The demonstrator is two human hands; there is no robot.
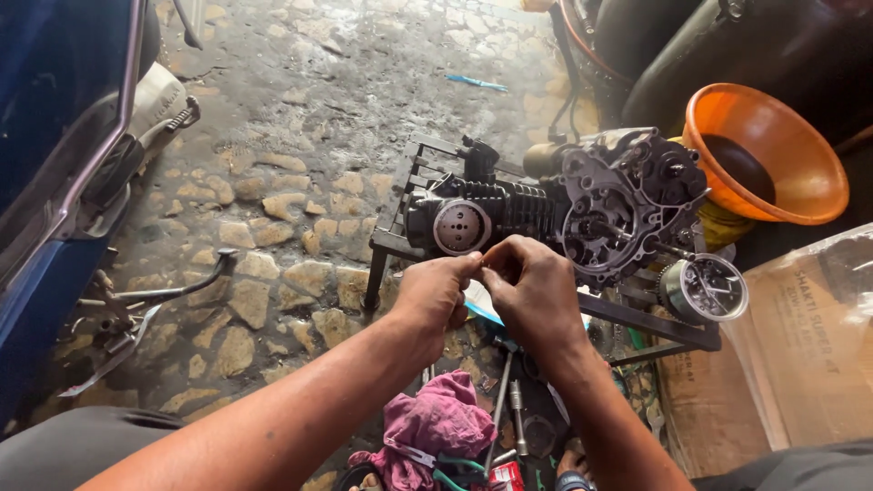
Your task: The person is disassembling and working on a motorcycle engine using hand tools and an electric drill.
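My left hand (435,295) and right hand (532,291) pinch together on a tiny part I cannot make out, just below the engine (555,214). I think I am readying it; next it needs a steady fit.

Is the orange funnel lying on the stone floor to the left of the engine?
No, the orange funnel sits to the right of the engine, propped up beside dark containers rather than lying on the stone floor.

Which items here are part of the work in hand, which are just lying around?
In hand:
left hand and right hand, fingertips pinched together on something too small to tell
engine on the metal stand right behind them

Lying about:
orange funnel
pink rag
cardboard box
blue motorcycle
loose tools on the stone floor
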